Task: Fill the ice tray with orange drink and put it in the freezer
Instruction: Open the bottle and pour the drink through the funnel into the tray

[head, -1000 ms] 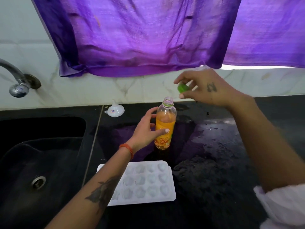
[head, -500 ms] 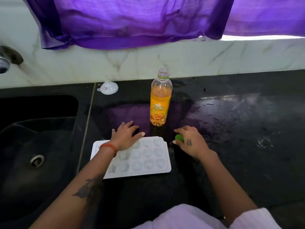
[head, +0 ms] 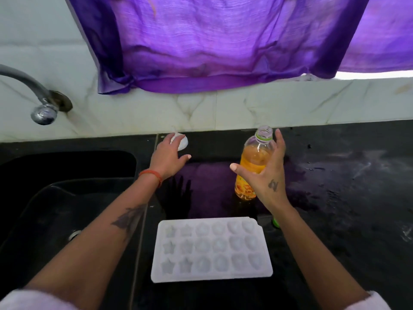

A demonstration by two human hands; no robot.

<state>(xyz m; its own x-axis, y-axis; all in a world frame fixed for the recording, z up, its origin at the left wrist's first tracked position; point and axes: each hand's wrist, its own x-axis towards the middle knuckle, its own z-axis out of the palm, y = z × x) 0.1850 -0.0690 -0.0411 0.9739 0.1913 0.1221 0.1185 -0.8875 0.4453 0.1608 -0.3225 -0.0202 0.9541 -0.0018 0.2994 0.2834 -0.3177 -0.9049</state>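
Your right hand (head: 267, 175) spreads loose around the uncapped bottle (head: 253, 162), part full of orange drink, far right of the empty ice tray (head: 212, 249) lying near you. Your left hand (head: 167, 156) rests open-fingered on the white funnel (head: 182, 143).

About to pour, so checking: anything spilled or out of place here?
Nothing spilled. The bottle stands upright, uncapped; its green cap lies on the counter beside the empty ice tray.

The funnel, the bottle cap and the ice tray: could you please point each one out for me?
funnel (head: 182, 143), head view, on the white bowl showing beside the left hand.
bottle cap (head: 276, 222), head view, on its green side.
ice tray (head: 156, 274), head view, on its flat rim, lower left.
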